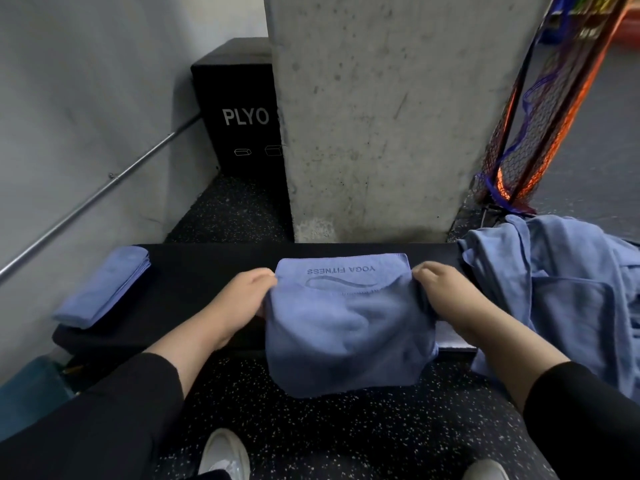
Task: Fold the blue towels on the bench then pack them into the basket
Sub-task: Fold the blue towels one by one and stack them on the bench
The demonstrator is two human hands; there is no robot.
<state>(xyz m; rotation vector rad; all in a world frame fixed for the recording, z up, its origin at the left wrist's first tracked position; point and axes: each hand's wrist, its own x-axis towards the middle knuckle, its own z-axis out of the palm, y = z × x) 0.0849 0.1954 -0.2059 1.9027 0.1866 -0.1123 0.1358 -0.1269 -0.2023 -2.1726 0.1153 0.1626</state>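
The blue towel printed "YOGA FITNESS" lies across the middle of the black bench, its far edge flat on the pad and its near half hanging over the front edge toward the speckled floor. The left hand pinches the towel's left edge, fingers curled around the fabric; the right hand pinches the right edge in the same way. Both grips are closed on cloth, one at each side, level with the printed band.

The towel looks light, thin and completely limp: it sags between the hands and wrinkles near the logo. It will not hold a crease by itself, so each fold probably needs smoothing flat against the bench. The edges and corners look like the best places to hold it, since gripping the middle would bunch it.

1 folded towel rests at the left end of the bench. A loose heap of unfolded blue towels sits at the right end, draping over the edge. I cannot identify the basket with certainty.
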